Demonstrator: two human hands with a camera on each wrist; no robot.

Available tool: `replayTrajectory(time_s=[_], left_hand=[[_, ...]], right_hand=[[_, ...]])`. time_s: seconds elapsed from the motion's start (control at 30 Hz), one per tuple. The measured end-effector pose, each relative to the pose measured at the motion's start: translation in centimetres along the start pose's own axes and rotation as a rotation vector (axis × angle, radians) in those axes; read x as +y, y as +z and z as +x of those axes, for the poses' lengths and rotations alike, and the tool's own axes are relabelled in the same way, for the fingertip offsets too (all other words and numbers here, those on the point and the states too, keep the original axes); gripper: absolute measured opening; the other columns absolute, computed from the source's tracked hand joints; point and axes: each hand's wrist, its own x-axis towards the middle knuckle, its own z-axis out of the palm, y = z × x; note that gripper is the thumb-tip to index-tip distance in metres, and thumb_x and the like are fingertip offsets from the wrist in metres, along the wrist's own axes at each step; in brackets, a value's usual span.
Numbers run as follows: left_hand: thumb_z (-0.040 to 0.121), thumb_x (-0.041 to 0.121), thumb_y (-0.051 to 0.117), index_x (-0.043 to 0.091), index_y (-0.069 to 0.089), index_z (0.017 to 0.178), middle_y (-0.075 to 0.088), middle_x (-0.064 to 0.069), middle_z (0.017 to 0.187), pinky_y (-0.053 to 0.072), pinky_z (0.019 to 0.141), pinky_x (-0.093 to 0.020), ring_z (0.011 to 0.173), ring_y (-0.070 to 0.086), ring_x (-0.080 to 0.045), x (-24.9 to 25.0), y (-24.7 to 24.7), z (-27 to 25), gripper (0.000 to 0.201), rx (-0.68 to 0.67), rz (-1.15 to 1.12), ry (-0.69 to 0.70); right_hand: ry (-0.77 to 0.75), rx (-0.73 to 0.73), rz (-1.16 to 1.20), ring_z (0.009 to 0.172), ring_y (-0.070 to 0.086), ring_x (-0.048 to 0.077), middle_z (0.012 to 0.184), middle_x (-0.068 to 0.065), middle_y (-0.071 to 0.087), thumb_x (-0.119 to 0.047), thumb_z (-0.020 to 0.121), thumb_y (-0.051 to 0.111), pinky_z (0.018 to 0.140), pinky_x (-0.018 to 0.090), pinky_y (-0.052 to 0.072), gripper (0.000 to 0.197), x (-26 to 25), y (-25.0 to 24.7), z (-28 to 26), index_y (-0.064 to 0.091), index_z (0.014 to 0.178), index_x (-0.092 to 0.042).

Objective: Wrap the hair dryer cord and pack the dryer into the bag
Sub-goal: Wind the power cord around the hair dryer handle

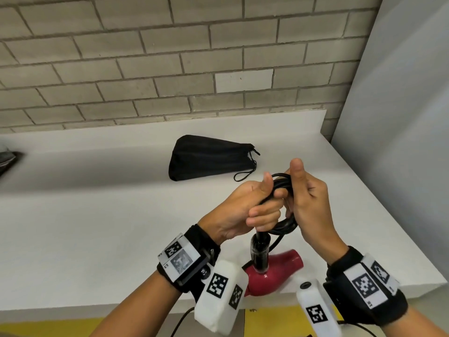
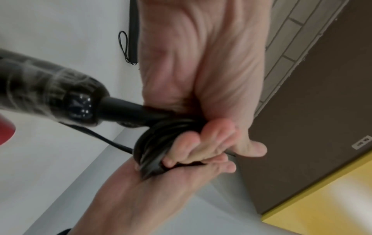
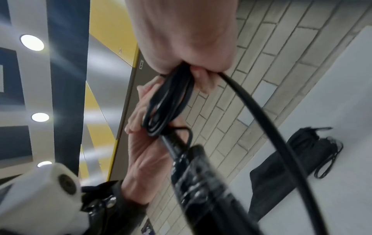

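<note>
A red hair dryer [image 1: 269, 276] with a black handle [image 1: 260, 254] hangs upside down over the front edge of the white counter [image 1: 97, 227]. Its black cord [image 1: 284, 224] is gathered into a coil of several loops between my two hands. My left hand [image 1: 252, 210] grips the coil [image 2: 153, 147] near the handle's end [image 2: 60, 98], fingers curled round the loops. My right hand [image 1: 303, 190] pinches the coil's upper side, thumb raised. One strand [image 3: 267, 124] runs loose from the right hand. The black drawstring bag [image 1: 209, 158] lies flat on the counter behind my hands.
A grey brick wall [image 1: 170, 57] backs the counter, and a pale panel [image 1: 401, 117] stands on the right. A dark object [image 1: 7, 161] sits at the far left edge. The bag's drawstring loop [image 1: 244, 175] trails toward my hands. Yellow cabinet fronts [image 1: 48, 324] lie below the counter.
</note>
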Motion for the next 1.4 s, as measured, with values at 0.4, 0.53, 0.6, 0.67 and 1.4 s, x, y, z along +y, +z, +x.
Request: replayTrajectory(time_s=[0.4,0.53,0.6,0.67,1.4], left_hand=[[0.091,0.060,0.030,0.017,0.042,0.058,0.022,0.011,0.034,0.011,0.037,-0.024,0.030,0.013,-0.007,1.6,-0.5,-0.7,0.055,0.172,0.058,-0.156],[0.089,0.040,0.036,0.017,0.044,0.060,0.026,0.013,0.036,0.014,0.035,-0.021,0.029,0.017,-0.005,1.8,-1.0,-1.5,0.037,0.146,0.029,-0.166],[0.088,0.036,0.038,0.018,0.045,0.059,0.026,0.013,0.036,0.014,0.035,-0.021,0.029,0.019,-0.004,2.4,-1.7,-2.2,0.035,0.182,0.004,-0.142],[0.089,0.037,0.041,0.018,0.046,0.060,0.025,0.013,0.037,0.013,0.036,-0.022,0.029,0.019,-0.004,3.2,-2.5,-3.1,0.035,0.224,0.001,-0.111],[0.097,0.049,0.030,0.015,0.049,0.074,0.029,0.012,0.043,0.022,0.042,-0.020,0.034,0.025,-0.003,2.3,-3.5,-2.0,0.045,0.262,-0.165,0.021]], right_hand=[[-0.199,-0.505,-0.345,0.044,0.033,0.005,0.050,-0.006,0.039,-0.066,0.080,0.049,0.047,0.010,0.029,0.049,-0.8,-4.8,2.2,0.056,0.071,-0.019],[-0.483,-0.442,-0.591,0.046,0.032,0.016,0.042,-0.003,0.040,-0.064,0.084,0.048,0.044,0.017,0.028,0.053,-0.2,-7.2,4.3,0.066,0.071,-0.016],[-0.577,-0.315,-0.802,0.047,0.038,0.023,0.044,0.005,0.049,-0.066,0.087,0.040,0.043,0.025,0.032,0.062,0.4,-9.0,5.0,0.066,0.066,-0.013],[-0.632,-0.177,-0.971,0.040,0.045,0.027,0.044,0.008,0.052,-0.065,0.090,0.033,0.039,0.031,0.036,0.068,1.1,-11.3,5.2,0.066,0.065,-0.011],[-0.195,-0.530,-1.268,0.029,0.050,0.023,0.049,-0.010,0.063,-0.013,0.048,0.089,0.032,0.021,0.020,0.075,6.3,-6.8,-8.0,0.058,0.111,-0.040]])
